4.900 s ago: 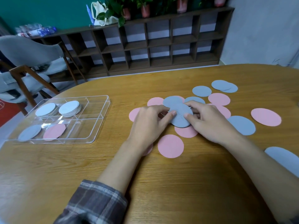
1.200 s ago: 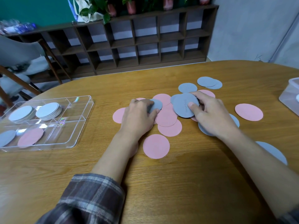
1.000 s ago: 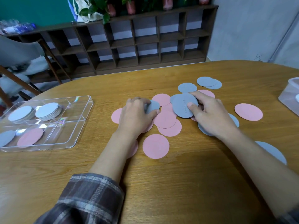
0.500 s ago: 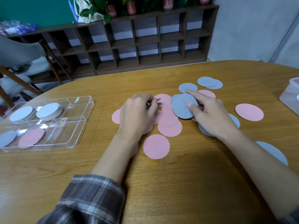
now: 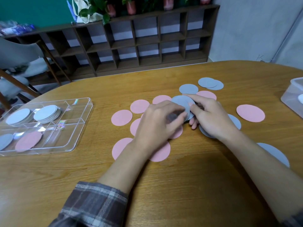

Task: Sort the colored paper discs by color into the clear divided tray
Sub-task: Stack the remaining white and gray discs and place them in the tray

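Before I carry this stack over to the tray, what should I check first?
1. Grip on the grey disc stack: the right hand pinches it, thumb on top. Ok.
2. Left hand grip: blurred at the stack's edge. Cannot tell.
3. Stack all grey: only the top face shows. Cannot tell.
4. Room in the clear divided tray: the compartments nearest the hands are bare. Ok.
5. Grey has a place there: a lone grey disc lies at the near-left, beside a pink disc. Ok.
6. All discs sorted: a loose grey disc lies outside the tray. Not ok.
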